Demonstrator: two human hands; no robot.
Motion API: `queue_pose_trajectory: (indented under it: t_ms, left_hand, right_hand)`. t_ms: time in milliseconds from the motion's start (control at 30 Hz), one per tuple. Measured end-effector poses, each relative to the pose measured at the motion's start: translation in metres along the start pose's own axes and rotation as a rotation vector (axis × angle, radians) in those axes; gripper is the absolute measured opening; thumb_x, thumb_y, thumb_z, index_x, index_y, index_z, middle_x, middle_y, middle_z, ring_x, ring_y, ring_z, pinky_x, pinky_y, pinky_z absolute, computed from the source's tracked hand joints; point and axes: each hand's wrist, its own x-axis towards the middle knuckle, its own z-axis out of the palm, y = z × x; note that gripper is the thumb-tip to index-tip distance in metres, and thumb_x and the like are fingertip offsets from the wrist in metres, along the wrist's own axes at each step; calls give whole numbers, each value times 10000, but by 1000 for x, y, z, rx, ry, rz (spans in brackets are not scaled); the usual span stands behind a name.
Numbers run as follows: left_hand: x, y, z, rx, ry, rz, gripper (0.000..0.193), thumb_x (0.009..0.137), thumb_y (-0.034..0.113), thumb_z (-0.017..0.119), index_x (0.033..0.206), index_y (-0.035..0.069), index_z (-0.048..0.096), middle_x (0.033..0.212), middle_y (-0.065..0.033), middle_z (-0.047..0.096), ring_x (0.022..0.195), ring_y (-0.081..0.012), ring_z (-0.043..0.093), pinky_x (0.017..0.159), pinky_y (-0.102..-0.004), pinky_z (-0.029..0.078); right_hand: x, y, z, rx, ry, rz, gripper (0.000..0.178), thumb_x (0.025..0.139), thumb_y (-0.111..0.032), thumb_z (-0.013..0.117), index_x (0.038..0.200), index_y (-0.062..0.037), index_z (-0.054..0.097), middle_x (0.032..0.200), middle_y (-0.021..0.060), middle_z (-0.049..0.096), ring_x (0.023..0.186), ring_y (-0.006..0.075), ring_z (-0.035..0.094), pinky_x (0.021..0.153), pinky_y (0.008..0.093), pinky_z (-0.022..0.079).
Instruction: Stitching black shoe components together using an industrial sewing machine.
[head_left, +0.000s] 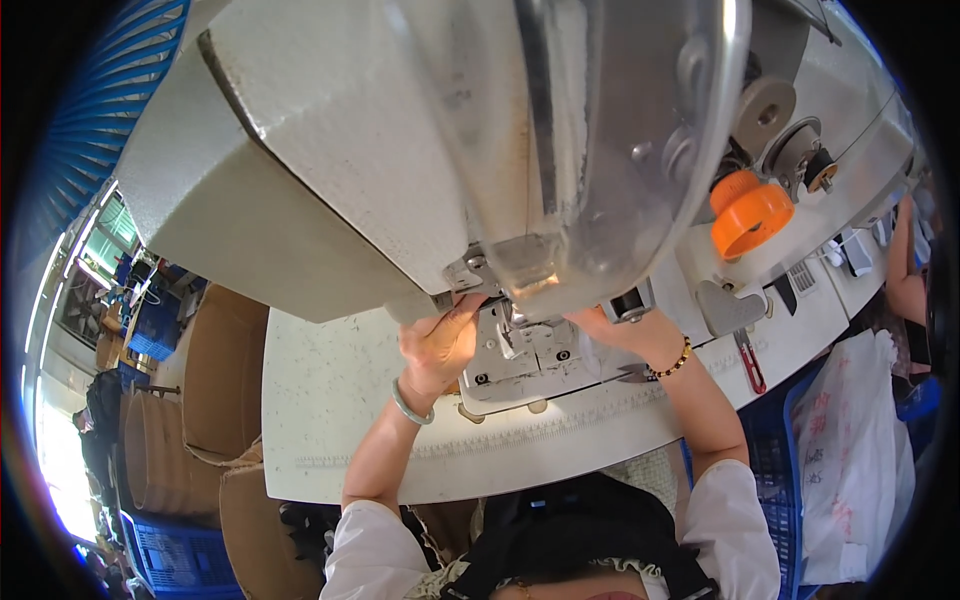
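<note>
A large pale sewing machine (330,190) fills the upper middle, with a clear plastic guard (620,150) on its front. Below the machine head, my left hand (440,345) is beside the needle area, fingers drawn together and partly hidden. Whatever they pinch, if anything, I cannot make out. On the other side of the needle, my right hand (630,332) reaches in under the guard, its fingertips hidden. Between both hands lies the metal needle plate (530,372). Pointed metal blades (637,374) rest beside my right wrist.
The white tabletop (340,410) carries a printed ruler along its near edge. Red-handled snips (750,365) lie at the right, below an orange knob (750,212). Cardboard boxes (225,370) stand left; a white sack (845,450) in a blue crate stands right. Another person's arm (903,265) shows far right.
</note>
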Motion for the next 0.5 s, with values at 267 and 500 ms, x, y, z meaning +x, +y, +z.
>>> queue_pose_trajectory:
  t_ms: [267,500]
  left_hand:
    - [-2,1,18,-155,-10,-198,296,618,-89,644,901,-9,612,804,-126,589,747,-278,573,683,-312,458]
    - [-17,-77,1,-241,154,-531,126,802,-33,588,927,-17,585,846,-45,611,792,-137,545,680,-265,438]
  right_hand:
    - [8,-22,-9,49,97,-16,207,801,-205,637,895,-24,602,818,132,609,957,314,570,894,417,446]
    - [-16,-42,-37,-377,283,-32,139,863,-120,543,947,-21,594,979,123,595,999,300,542,805,373,460]
